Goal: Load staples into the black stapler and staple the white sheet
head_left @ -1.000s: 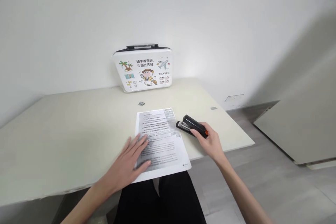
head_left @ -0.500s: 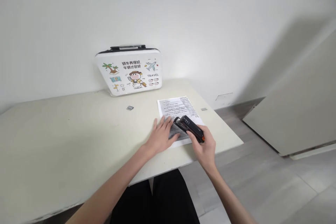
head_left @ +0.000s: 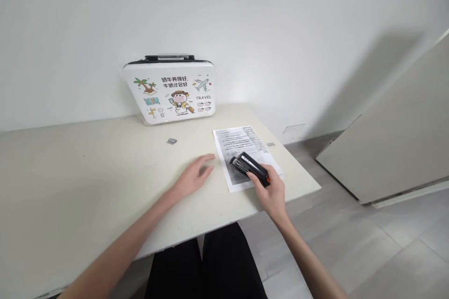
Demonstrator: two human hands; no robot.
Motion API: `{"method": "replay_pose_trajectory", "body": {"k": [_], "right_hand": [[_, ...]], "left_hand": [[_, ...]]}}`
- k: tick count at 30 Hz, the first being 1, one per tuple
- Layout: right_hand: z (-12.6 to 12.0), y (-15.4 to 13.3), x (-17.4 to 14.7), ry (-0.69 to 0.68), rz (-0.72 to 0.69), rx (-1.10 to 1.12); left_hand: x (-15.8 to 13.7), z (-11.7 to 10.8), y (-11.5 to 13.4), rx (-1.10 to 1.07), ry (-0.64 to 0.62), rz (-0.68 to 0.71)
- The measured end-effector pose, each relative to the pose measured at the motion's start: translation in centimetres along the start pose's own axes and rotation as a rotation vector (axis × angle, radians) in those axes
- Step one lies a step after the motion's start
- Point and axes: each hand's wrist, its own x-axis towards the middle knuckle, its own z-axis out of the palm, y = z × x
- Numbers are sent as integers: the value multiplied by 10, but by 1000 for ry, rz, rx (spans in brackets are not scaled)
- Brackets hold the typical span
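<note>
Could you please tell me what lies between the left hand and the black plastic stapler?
From the left hand to the stapler, the head view shows a narrow strip of cream tabletop, then the left part of the white printed paper.

Soft, fairly bright light washes the wall, palest just right of the white case; well beyond, a blurry-edged shadow slants. Dimness pools on the table left of the case; before it, the stapler glints and the paper's print smears.
</note>
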Motion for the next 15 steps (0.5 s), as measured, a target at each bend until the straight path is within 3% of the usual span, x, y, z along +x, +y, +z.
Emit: {"method": "replay_pose_trajectory", "body": {"k": [5, 8, 15], "right_hand": [[2, -4, 4, -144, -40, -22], [15, -10, 13, -230, -58, -28], [94, -40, 50, -469, -126, 1]], "left_hand": [[-24, -48, -24, -132, 48, -146], [-36, -68, -40, -215, 119, -228], [-50, -93, -74, -413, 413, -286]]}}
